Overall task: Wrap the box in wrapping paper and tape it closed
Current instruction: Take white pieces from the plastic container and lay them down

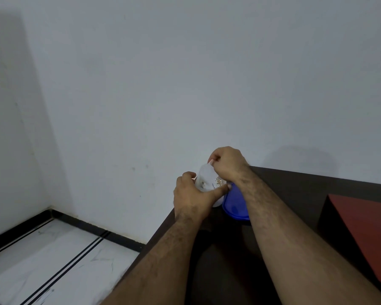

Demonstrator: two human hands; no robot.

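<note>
- a small white container (207,182), with some printed marks on its side, is held up over the far left corner of the dark table (295,190); whether it is the box for wrapping or a tape holder cannot be told.
- the left hand (193,194) grips the container from the near left side, fingers curled round it and the thumb stretched across its front.
- the right hand (228,165) is at the top of the container, its fingers bent and pinching something at the upper edge; what they pinch is too small to make out.
- a blue rounded piece (235,204), perhaps a lid, sits just right of the container and below the right wrist, touching or nearly touching the container's base.
- a red flat-topped thing (365,234) lies on the table well to the right of the container, cut off by the frame edge.
- a pale wall (185,73) rises behind the container, and left of the table a white marbled floor (53,260) with dark stripes shows.
</note>
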